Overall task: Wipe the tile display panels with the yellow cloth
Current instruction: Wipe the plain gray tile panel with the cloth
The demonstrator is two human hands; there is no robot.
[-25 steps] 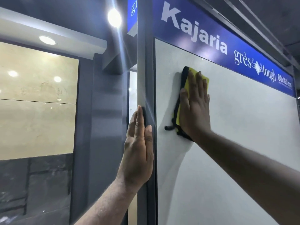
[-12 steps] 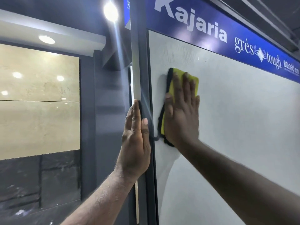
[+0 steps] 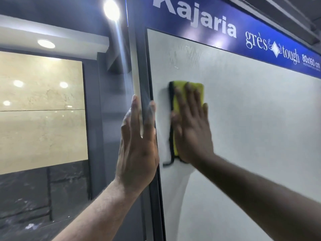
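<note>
A large white tile display panel (image 3: 243, 136) stands upright in a dark grey frame (image 3: 152, 188). My right hand (image 3: 191, 129) presses a folded yellow cloth with a black edge (image 3: 199, 89) flat against the panel near its left edge, fingers straight and pointing up. The hand hides most of the cloth. My left hand (image 3: 137, 150) rests against the frame's left edge, fingers straight, thumb lying on the frame's front side.
A blue brand header strip (image 3: 234, 26) runs along the panel's top. To the left, further back, a wall shows beige marble tiles (image 3: 40, 110) above dark stone tiles (image 3: 34, 197). A bright ceiling spotlight (image 3: 112, 9) glares above the frame.
My right hand has slid the cloth leftward and down the panel from below the header. My left hand has stayed on the frame edge.
</note>
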